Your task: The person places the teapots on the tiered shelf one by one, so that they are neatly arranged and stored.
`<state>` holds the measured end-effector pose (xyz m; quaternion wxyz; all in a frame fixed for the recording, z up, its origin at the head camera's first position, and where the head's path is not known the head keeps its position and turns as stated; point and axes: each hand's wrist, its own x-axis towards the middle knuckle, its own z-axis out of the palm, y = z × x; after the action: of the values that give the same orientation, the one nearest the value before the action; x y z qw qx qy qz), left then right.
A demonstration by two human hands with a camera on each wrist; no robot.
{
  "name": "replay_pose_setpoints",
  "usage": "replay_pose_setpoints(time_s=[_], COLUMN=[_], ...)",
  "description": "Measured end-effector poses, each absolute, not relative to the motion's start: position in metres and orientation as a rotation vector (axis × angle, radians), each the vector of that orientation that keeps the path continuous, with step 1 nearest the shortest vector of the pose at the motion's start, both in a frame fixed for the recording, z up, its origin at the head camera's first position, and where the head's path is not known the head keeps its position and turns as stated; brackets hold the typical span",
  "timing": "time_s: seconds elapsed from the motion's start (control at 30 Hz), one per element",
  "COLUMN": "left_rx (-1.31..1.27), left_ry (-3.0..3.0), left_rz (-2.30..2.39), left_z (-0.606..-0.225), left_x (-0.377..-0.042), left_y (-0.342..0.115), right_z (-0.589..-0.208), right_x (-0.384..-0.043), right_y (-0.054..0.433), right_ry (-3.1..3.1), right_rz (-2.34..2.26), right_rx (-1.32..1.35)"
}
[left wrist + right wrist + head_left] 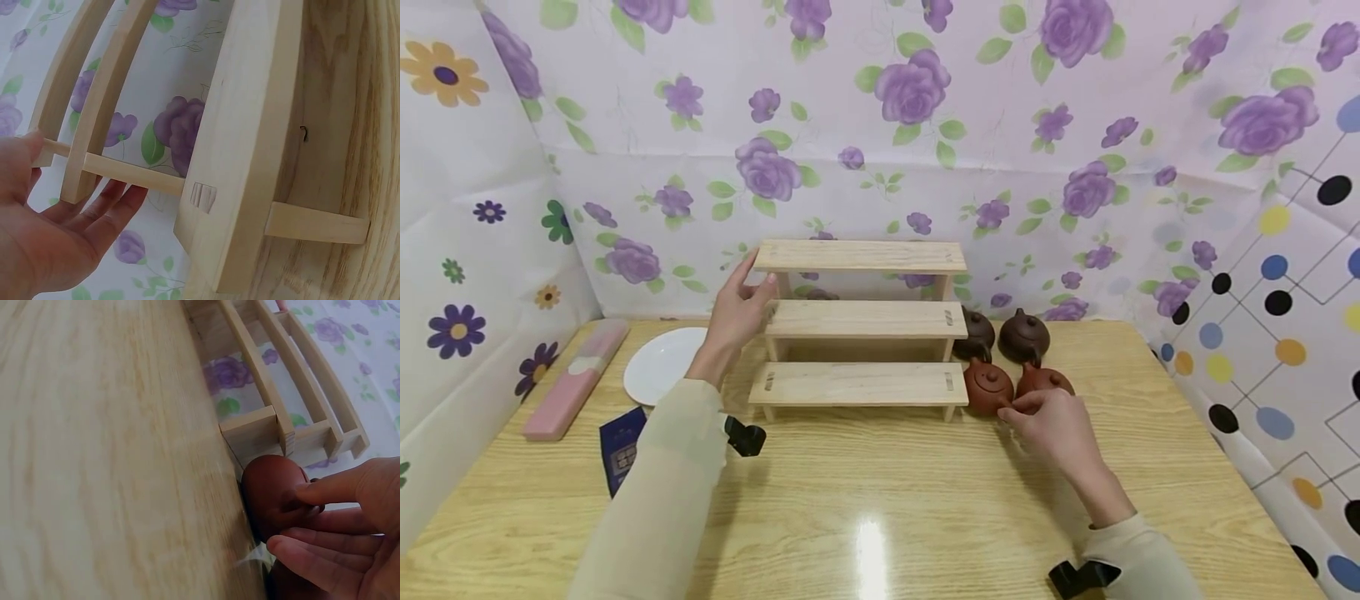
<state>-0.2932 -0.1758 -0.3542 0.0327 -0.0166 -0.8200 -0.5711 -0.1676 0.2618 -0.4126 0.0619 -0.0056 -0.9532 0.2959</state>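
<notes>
Pinching a short jutting part of a round, reddish-brown lidded teapot (pixel 987 388) between thumb and fingertips, a person's right hand (pixel 1056 425) reached in from the near right of a pale wood-grain table (pixel 865 483); whether that part was spout or handle could not be told. The lidded teapot sat on the table, just beside the right end of the lowest board of a pale wooden three-tier rack (pixel 857 383). On the opposite side, the left hand (pixel 737 312) gripped the rack's upper left end, its thumb by the end of the top board and its other fingers partly hidden behind the middle one. A second reddish-brown teapot (pixel 1045 381) stood just to the right of the first, partly covered by the right hand, and two dark brown teapots (pixel 1024 336) stood on the far side of that pair, the left one partly hidden by the rack. To the left of the rack lay a round white plate (pixel 662 367), with a long pink case (pixel 568 392) farther left and a flat dark blue item (pixel 619 446) nearer, partly covered by a pale sleeve (pixel 662 467). White cloth printed with purple roses (pixel 913 87) hung along the far side.
</notes>
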Motion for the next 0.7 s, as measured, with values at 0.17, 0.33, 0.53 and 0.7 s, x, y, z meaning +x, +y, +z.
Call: replay_pose_setpoints(time_s=[0.17,0.33,0.53,0.7], left_rx=[-0.016,0.032,0.065,0.075], left_ry=[-2.528,-2.522,-2.528,-2.539], left_rz=[-1.689,-1.627,-1.572,-1.534], left_z=[-0.355,-0.3551,-0.3546,-0.354], left_x=[-0.295,-0.2964,-0.2977,-0.2977], left_y=[-0.1736,-0.1712,-0.171,-0.1728], right_z=[-0.4136,-0.4143,-0.4149,-0.4118], right_x=[-0.1679,-0.1668,-0.1656,-0.1647], right_y=[0.2606,0.2601,0.2607,0.2605], right_ry=[-2.866,-2.823,-2.763,-2.766], right_rz=[0.881,0.822,0.798,0.819], right_rx=[-0.042,-0.03,0.007,-0.022])
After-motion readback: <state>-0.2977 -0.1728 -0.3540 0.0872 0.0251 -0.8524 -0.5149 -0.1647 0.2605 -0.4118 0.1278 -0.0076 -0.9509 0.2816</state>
